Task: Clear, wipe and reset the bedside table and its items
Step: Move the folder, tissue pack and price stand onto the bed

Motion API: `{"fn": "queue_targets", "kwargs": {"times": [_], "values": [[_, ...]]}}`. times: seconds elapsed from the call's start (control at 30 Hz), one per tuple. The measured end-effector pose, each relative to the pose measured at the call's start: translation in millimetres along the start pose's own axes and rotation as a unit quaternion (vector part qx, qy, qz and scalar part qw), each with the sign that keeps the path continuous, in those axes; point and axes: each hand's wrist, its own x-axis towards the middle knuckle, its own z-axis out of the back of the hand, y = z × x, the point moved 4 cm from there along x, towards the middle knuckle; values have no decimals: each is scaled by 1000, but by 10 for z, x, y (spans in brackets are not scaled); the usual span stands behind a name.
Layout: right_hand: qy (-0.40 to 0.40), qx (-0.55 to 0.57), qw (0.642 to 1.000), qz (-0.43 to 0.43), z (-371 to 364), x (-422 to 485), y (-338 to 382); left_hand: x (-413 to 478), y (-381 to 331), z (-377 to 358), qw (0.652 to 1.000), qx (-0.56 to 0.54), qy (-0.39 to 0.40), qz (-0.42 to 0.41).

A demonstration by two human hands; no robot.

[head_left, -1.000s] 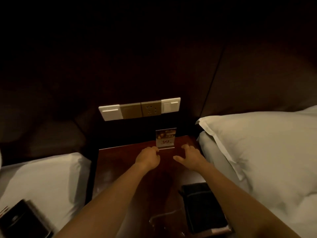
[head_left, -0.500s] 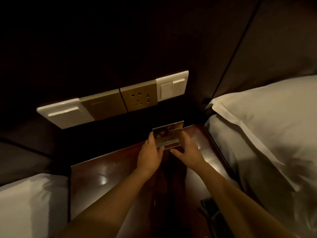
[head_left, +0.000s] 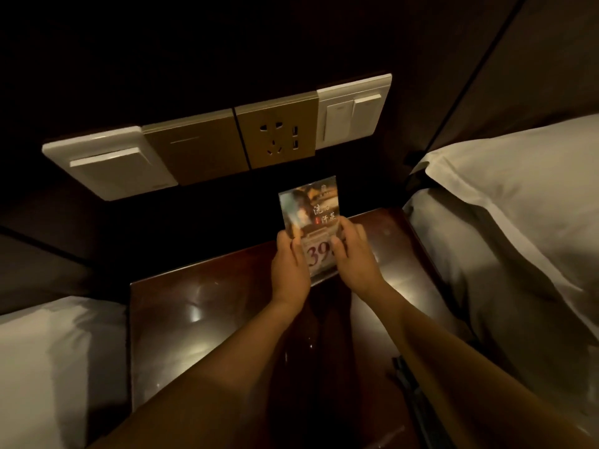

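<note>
A clear acrylic sign holder point(head_left: 311, 215) with a printed card reading "39" is held up over the back of the dark glossy bedside table point(head_left: 194, 319). My left hand point(head_left: 289, 267) grips its left edge and my right hand point(head_left: 355, 257) grips its right edge and lower front. The card faces me and leans back a little. Its base is hidden behind my fingers, so I cannot tell whether it touches the tabletop.
A wall panel point(head_left: 214, 140) of switches and a socket sits just behind the table. White pillows and bedding lie on the left point(head_left: 55, 367) and right point(head_left: 505, 222). A dark object point(head_left: 410, 393) shows at the table's front right, beside my right forearm.
Both hands closed on the sign holder at the back of the table and lifted it toward me, so its printed face now shows. The camera moved closer to the wall.
</note>
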Motion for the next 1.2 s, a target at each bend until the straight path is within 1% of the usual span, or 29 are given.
{"fn": "queue_targets", "kwargs": {"times": [0.13, 0.23, 0.3, 0.5, 0.67, 0.8, 0.9, 1.0, 1.1, 1.2], "values": [[30, 19, 999, -3, -67, -201, 89, -166, -20, 110, 996, -53, -56, 51], [54, 26, 998, 2, -122, -364, 182, -348, -26, 228, 991, -85, -67, 74], [68, 24, 997, 11, -158, -487, 255, -484, -22, 327, 990, -83, -83, 81], [119, 26, 992, 34, -213, -967, 472, -964, 4, 606, 986, -53, -134, 77], [178, -1, 981, 73, -171, -1423, 720, -1488, -46, 862, 978, -42, -193, 71], [210, -20, 972, 100, -161, -1804, 968, -1933, -115, 1134, 969, -35, -236, 58], [241, -35, 962, 123, -244, -2115, 1161, -2298, -127, 1385, 958, -30, -276, 66], [282, -54, 948, 138, -416, -2455, 1346, -2691, -68, 1661, 947, -32, -302, 105], [333, -72, 927, 156, -680, -2848, 1540, -3116, 20, 1983, 929, -78, -335, 135], [388, -68, 902, 175, -1003, -3285, 1682, -3568, 159, 2321, 911, -71, -372, 162]]}}
